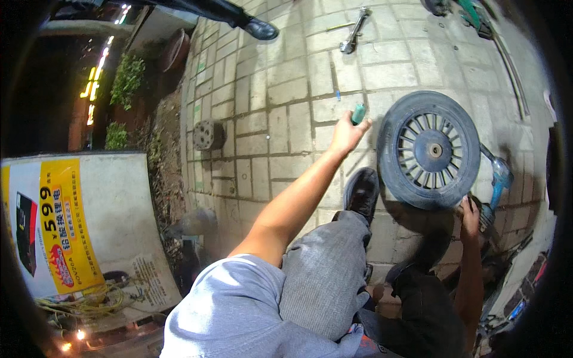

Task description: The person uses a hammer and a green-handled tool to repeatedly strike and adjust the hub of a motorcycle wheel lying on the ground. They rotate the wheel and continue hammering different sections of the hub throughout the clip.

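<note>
My left hand (348, 132) reaches forward, its fingers wrapped round a short green handle-like thing (358, 114) whose exact kind I cannot make out. To its right is a black wheel (426, 153) with a rubber tyre and many thin spokes, its face turned toward me. My right hand (470, 216) is at the wheel's lower right edge with its fingers closed. Something small and dark shows between those fingers; shadow hides what it is. Beside the wheel on the right lies a blue power tool (501, 176).
On the brick paving (286, 89) lie a wrench (356, 30) and a small blue piece (338, 95). A round block with holes (208, 136) stands left. A green tool (471, 18) is at the far right. Another person's black shoe (261, 28) shows at the top. A yellow sign (68, 227) stands left.
</note>
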Tool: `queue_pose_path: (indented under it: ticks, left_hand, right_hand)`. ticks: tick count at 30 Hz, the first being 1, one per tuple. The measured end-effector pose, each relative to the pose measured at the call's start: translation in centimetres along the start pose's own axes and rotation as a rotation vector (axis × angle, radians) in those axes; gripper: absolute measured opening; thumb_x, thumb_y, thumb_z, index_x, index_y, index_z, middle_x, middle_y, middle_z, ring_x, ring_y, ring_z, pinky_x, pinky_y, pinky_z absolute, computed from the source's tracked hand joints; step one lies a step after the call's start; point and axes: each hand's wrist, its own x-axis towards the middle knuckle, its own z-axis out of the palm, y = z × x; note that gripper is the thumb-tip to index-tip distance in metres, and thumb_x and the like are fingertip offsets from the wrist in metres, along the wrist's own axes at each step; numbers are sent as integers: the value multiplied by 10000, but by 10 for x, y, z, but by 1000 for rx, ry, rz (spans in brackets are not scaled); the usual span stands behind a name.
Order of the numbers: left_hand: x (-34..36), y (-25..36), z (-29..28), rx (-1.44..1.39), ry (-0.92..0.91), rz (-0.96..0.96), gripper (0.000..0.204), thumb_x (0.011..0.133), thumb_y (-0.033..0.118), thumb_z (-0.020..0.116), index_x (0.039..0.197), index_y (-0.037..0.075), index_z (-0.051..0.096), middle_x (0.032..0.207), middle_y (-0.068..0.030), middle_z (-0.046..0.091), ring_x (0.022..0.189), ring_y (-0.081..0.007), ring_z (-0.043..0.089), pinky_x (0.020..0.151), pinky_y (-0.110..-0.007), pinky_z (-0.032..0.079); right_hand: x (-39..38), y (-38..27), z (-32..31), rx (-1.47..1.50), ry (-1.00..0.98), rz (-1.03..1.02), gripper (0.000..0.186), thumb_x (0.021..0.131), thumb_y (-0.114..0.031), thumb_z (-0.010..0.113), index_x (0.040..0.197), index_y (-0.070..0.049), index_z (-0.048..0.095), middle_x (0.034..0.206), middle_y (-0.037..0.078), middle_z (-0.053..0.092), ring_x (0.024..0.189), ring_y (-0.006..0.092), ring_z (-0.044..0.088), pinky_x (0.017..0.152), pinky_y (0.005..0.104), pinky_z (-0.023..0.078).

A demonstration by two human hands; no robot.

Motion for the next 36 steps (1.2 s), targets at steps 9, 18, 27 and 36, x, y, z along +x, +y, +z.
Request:
queue_pose_path:
  ticks: [9,18,27,36]
  left_hand:
    - [-8,-19,-13,-218,59,45,487,792,320,785,1091,6,562,743,-17,579,592,-99,502,534,-271,436]
    - [-2,32,-59,-209,119,-70,426,820,317,750,1036,-19,600,738,-57,606,593,-102,521,539,-274,438]
    - [-8,-37,-138,-577,439,-151,349,865,327,716,1016,60,549,799,-6,537,587,-89,466,539,-262,387]
    - [-22,-63,-129,-528,404,-247,396,857,371,710,1032,71,520,849,-32,544,568,-107,477,490,-271,393]
  right_hand:
    - [7,-66,37,397,102,412,375,839,-531,665,768,-175,574,522,-69,464,433,111,412,449,295,342]
    - [-25,-298,175,-543,29,-993,825,768,-333,807,1392,20,398,1347,215,454,1237,305,493,993,385,458]
    - [-55,-324,198,-1036,-383,-1454,712,695,-167,753,1362,-137,506,1396,115,464,1319,297,403,1088,499,281]
    - [-38,-272,123,-278,-458,-482,675,808,-348,763,1307,28,508,1246,205,573,1123,277,587,965,375,470]
